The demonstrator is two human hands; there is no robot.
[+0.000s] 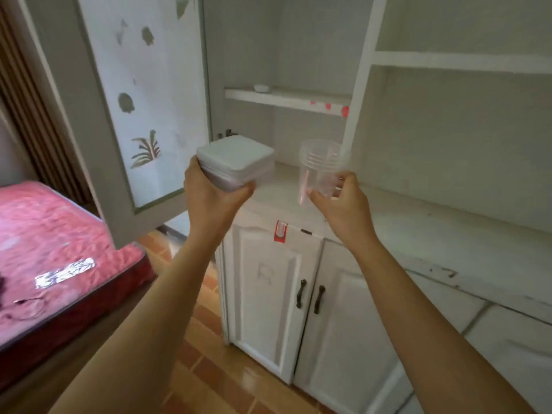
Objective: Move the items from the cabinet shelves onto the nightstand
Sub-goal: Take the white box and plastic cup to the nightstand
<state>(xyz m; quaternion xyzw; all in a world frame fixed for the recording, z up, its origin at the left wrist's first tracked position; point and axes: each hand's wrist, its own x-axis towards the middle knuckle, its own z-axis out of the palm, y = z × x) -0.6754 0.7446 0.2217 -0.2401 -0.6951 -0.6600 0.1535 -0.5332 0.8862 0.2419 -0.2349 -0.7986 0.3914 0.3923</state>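
Right hand [339, 201], upright cup stack [322, 171]

The left hand [213, 194] holds a stack of plates [236, 161] in front of the cabinet [361, 85]. To its right, the right hand [340, 201] holds a stack of cups [322, 168]. A small dish [261, 87] sits on the shelf [286, 98] behind them. A bed [59, 249] lies to the left. Two doors [298, 294] are below the hands.

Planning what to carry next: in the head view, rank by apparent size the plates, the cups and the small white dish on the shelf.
1. plates, in the left hand.
2. cups, in the right hand; near the plates' size, so this order is unsure.
3. dish, smallest, though farther away.
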